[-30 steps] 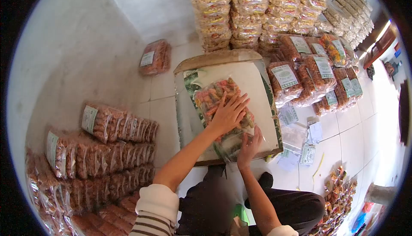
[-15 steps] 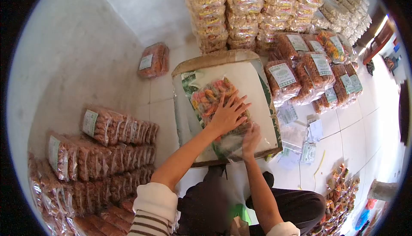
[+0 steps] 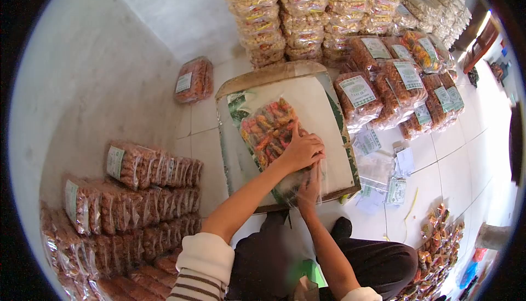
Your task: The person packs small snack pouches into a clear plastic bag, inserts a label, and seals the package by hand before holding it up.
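We see the right hand (image 3: pixel 308 187) slide inward to meet the left hand (image 3: pixel 302 152), whose spread fingers have now curled, index pointing up the frame. They meet at the lower right of the snack packet (image 3: pixel 267 129), mid-frame on the pale work surface (image 3: pixel 327 116); we can't tell whether either pinches plastic.
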`<move>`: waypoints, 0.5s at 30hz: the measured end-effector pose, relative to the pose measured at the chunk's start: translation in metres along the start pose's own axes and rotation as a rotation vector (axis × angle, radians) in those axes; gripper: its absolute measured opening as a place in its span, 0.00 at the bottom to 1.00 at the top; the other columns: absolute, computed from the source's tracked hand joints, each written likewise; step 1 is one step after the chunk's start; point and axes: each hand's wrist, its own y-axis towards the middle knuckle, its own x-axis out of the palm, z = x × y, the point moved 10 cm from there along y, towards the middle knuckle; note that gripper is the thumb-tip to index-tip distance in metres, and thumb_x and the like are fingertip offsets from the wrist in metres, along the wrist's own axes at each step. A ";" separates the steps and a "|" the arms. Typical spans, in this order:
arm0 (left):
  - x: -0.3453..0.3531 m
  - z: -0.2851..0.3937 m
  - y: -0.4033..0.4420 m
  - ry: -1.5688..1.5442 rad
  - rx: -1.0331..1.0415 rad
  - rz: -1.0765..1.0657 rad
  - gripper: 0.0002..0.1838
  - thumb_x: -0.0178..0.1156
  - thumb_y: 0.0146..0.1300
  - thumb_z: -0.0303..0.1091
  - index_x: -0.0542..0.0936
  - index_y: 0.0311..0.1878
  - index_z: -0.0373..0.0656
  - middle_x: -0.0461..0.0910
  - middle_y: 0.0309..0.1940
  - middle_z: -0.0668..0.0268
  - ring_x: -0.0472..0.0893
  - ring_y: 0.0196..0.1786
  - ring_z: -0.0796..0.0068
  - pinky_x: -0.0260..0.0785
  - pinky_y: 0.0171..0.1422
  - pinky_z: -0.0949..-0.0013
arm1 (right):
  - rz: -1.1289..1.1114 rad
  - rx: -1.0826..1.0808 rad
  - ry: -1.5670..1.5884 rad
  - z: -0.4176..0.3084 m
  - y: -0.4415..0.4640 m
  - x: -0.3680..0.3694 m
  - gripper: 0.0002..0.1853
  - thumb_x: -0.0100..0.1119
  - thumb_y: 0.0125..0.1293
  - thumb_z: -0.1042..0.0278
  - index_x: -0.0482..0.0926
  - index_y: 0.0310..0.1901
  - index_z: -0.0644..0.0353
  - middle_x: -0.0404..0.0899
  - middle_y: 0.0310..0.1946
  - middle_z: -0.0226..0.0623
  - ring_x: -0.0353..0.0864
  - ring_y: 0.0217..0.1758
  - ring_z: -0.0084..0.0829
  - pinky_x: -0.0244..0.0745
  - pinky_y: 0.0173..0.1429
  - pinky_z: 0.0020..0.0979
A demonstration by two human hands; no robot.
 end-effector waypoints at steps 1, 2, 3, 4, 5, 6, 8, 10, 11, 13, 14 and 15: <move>0.004 0.001 0.001 0.007 0.001 -0.036 0.09 0.57 0.55 0.45 0.78 0.28 0.51 0.77 0.31 0.78 0.72 0.49 0.82 0.22 0.65 0.33 | 0.001 0.002 0.000 0.006 0.000 0.002 0.24 0.41 0.65 0.74 0.55 0.62 0.67 0.54 0.63 0.52 0.54 0.66 0.47 0.52 0.66 0.36; 0.008 0.002 0.001 0.015 0.002 -0.072 0.09 0.57 0.55 0.44 0.77 0.27 0.51 0.77 0.30 0.77 0.74 0.46 0.82 0.22 0.65 0.33 | -0.007 -0.009 -0.039 0.010 0.001 0.006 0.24 0.41 0.65 0.73 0.55 0.62 0.68 0.54 0.63 0.53 0.54 0.66 0.48 0.52 0.66 0.35; 0.006 0.003 0.001 0.017 0.000 -0.076 0.09 0.57 0.55 0.44 0.77 0.27 0.51 0.77 0.30 0.77 0.74 0.46 0.82 0.22 0.65 0.33 | -0.016 -0.018 -0.076 0.006 0.003 0.007 0.23 0.41 0.65 0.73 0.56 0.62 0.68 0.54 0.63 0.53 0.54 0.66 0.48 0.51 0.66 0.35; 0.007 0.006 0.001 0.006 0.004 -0.099 0.09 0.57 0.56 0.44 0.77 0.28 0.51 0.77 0.29 0.77 0.74 0.45 0.82 0.22 0.65 0.33 | -0.019 -0.014 -0.072 0.003 0.005 0.006 0.23 0.41 0.65 0.73 0.56 0.62 0.68 0.54 0.63 0.53 0.54 0.66 0.48 0.51 0.66 0.35; 0.006 0.008 0.002 -0.005 0.010 -0.118 0.09 0.56 0.56 0.44 0.77 0.28 0.50 0.77 0.28 0.76 0.74 0.44 0.81 0.22 0.64 0.33 | -0.104 0.059 0.036 0.008 0.010 0.012 0.23 0.42 0.64 0.73 0.57 0.61 0.67 0.55 0.62 0.53 0.55 0.64 0.49 0.53 0.65 0.36; 0.005 0.007 0.002 -0.005 0.009 -0.118 0.09 0.56 0.56 0.44 0.77 0.28 0.50 0.77 0.28 0.76 0.74 0.44 0.81 0.22 0.64 0.33 | -0.188 0.131 0.141 0.009 0.013 0.018 0.23 0.43 0.64 0.73 0.57 0.61 0.66 0.57 0.61 0.53 0.57 0.63 0.51 0.54 0.64 0.38; 0.010 0.003 0.002 0.027 -0.018 -0.184 0.09 0.56 0.57 0.43 0.78 0.28 0.51 0.77 0.30 0.76 0.74 0.46 0.82 0.21 0.65 0.33 | -0.170 0.083 0.116 0.015 0.017 0.022 0.23 0.43 0.64 0.74 0.59 0.61 0.65 0.59 0.59 0.52 0.60 0.60 0.50 0.57 0.61 0.39; -0.001 0.002 0.003 -0.043 0.014 -0.143 0.09 0.55 0.57 0.43 0.78 0.33 0.50 0.77 0.36 0.73 0.72 0.50 0.78 0.23 0.64 0.32 | -0.154 0.032 0.085 -0.001 0.022 0.016 0.22 0.44 0.63 0.75 0.60 0.60 0.63 0.62 0.57 0.51 0.64 0.56 0.50 0.61 0.58 0.40; -0.010 0.001 0.003 -0.111 0.046 -0.105 0.11 0.55 0.57 0.43 0.79 0.38 0.50 0.76 0.41 0.70 0.70 0.54 0.74 0.26 0.64 0.32 | 0.033 -0.085 -0.066 -0.018 0.023 -0.006 0.21 0.45 0.62 0.77 0.63 0.58 0.62 0.65 0.54 0.49 0.67 0.52 0.47 0.64 0.54 0.39; -0.037 -0.034 0.003 -0.051 -0.067 0.063 0.14 0.54 0.57 0.47 0.77 0.45 0.55 0.71 0.49 0.69 0.65 0.59 0.68 0.26 0.63 0.30 | 0.218 -0.198 -0.213 -0.037 0.016 -0.024 0.19 0.47 0.61 0.79 0.66 0.56 0.62 0.68 0.51 0.47 0.70 0.48 0.45 0.67 0.50 0.38; -0.057 -0.056 -0.004 0.012 -0.181 0.231 0.19 0.53 0.58 0.52 0.74 0.52 0.61 0.65 0.58 0.67 0.59 0.64 0.61 0.27 0.62 0.29 | 0.205 -0.078 -0.072 -0.020 0.013 -0.026 0.17 0.50 0.59 0.78 0.68 0.52 0.62 0.68 0.51 0.47 0.67 0.52 0.45 0.64 0.54 0.39; -0.062 -0.062 -0.010 0.011 -0.186 0.231 0.19 0.53 0.58 0.52 0.74 0.52 0.61 0.65 0.58 0.67 0.59 0.64 0.61 0.27 0.62 0.29 | 0.191 0.040 0.069 -0.005 0.011 -0.025 0.16 0.53 0.57 0.77 0.70 0.48 0.63 0.69 0.51 0.47 0.65 0.56 0.45 0.60 0.57 0.39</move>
